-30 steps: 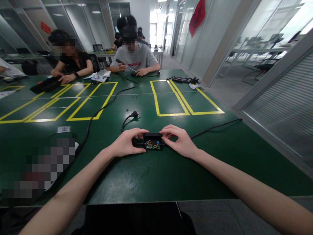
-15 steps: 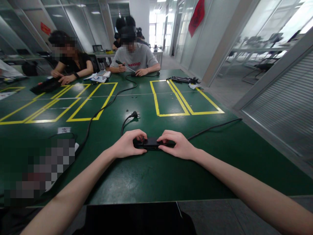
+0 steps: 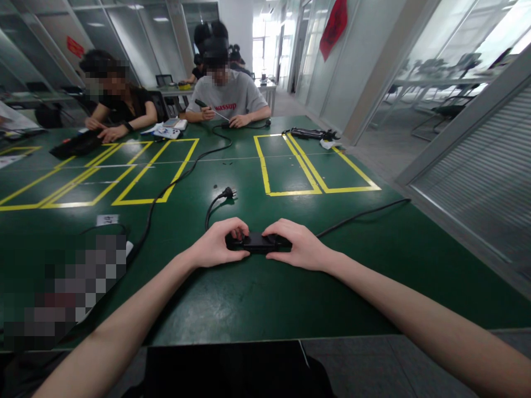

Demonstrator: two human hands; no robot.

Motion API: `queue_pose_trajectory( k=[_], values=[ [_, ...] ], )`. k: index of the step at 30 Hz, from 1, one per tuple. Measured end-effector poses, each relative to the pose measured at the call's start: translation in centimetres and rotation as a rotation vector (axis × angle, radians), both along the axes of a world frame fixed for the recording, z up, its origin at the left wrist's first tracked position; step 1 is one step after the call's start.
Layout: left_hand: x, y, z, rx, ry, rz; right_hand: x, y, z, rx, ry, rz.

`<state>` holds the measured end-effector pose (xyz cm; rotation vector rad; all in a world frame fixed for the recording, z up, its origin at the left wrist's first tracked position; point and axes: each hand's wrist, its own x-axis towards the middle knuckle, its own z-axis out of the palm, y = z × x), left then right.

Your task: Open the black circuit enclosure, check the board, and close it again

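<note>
A small black box-shaped device (image 3: 259,242) lies on the green table (image 3: 232,304) between my hands. The fingers and thumb of my left hand (image 3: 224,242) grip its left end. My right hand (image 3: 299,244) closes on its right end, thumb at the near edge and fingertips on the top and far side. A black cord (image 3: 346,222) runs from behind my right hand toward the right. Beyond my left hand, a black plug (image 3: 228,193) on a short curved cord rests on the table.
Yellow tape outlines (image 3: 294,193) mark the table. A long black cable (image 3: 152,213) crosses it on the left, near a blurred object (image 3: 83,282). Across sit a person in a grey shirt (image 3: 227,94) holding a screwdriver and a person in black (image 3: 128,108). A black folded item (image 3: 311,134) lies at the far right.
The fingers of my right hand have shifted slightly left along the top of the device. My left hand and the device look nearly the same.
</note>
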<state>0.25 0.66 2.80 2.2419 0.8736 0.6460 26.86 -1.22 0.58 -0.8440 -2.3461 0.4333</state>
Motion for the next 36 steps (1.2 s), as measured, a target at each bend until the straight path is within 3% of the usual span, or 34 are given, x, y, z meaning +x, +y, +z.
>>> queue_pose_trajectory(
  k=[18, 28, 36],
  values=[
    [0.14, -0.08, -0.02, -0.027, -0.039, 0.035, 0.27, 0.21, -0.19, 0.087, -0.003, -0.016],
    [-0.11, 0.07, -0.1, 0.139, 0.101, 0.025, 0.07, 0.33, -0.06, 0.126, -0.08, -0.004],
    [0.26, 0.09, -0.67, 0.426, 0.214, -0.074, 0.0, 0.22, 0.04, 0.22, -0.183, -0.021]
  ],
)
